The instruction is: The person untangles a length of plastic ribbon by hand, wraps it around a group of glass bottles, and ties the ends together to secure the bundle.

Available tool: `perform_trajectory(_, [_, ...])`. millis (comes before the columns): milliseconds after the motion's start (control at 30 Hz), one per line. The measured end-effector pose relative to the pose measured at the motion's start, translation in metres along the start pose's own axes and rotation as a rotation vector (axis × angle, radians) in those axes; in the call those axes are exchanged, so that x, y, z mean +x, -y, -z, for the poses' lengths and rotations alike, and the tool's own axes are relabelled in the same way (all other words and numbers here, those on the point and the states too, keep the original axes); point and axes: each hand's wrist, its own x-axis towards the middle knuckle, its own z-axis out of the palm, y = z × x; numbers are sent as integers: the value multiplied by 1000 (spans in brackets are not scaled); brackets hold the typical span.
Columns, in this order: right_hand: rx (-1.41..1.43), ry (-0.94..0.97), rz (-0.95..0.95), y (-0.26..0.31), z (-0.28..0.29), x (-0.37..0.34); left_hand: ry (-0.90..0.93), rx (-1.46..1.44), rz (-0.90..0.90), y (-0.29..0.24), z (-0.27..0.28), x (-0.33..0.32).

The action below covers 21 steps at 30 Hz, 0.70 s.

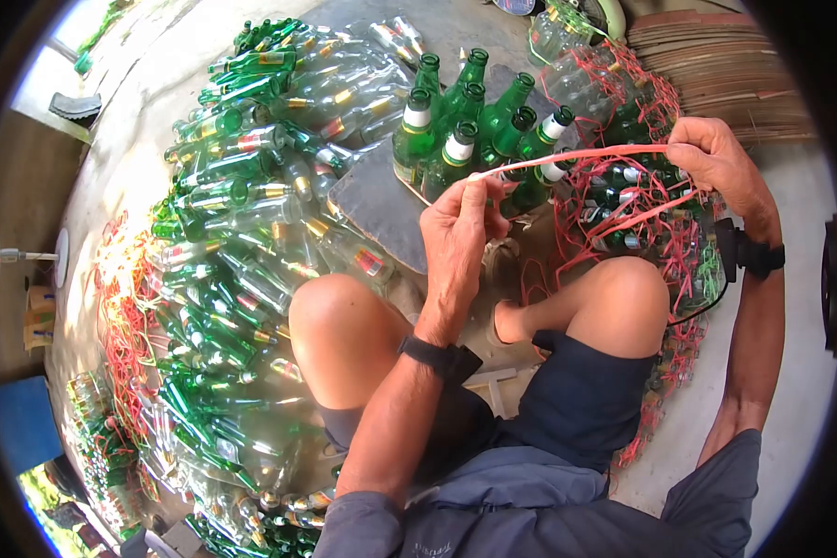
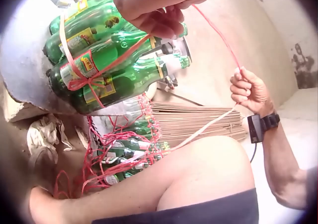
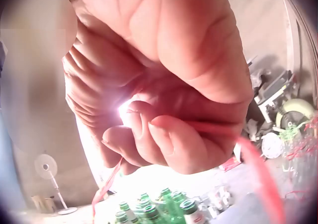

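Several green bottles (image 1: 460,112) stand grouped upright on a dark board (image 1: 381,209); in the left wrist view a pink strap (image 2: 92,80) circles their bodies with a knot at the side. The left hand (image 1: 458,228), just in front of the bottles, pinches a pink strap (image 1: 577,156) between thumb and fingers. Raised at the right, the right hand (image 1: 721,167) grips the same strap, which stretches between the hands. Its fingers (image 3: 171,144) curl round the strap in the right wrist view, and a tail hangs down from this hand.
Loose green and clear bottles (image 1: 242,195) lie across the floor at left. Strapped bottles (image 1: 623,200) and tangled red straps are at right, with a stack of brown sheets (image 1: 716,70) behind. A fan (image 1: 60,258) stands far left. Bare knees (image 1: 339,312) flank the board's near side.
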Motion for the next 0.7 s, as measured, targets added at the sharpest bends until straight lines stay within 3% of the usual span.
perform_trajectory(367, [-109, 25, 2, -30, 60, 64, -76, -143, 18, 6, -4, 0])
perform_trajectory(700, [-133, -145, 374, 44, -24, 162, -128, -41, 4, 3, -8, -1])
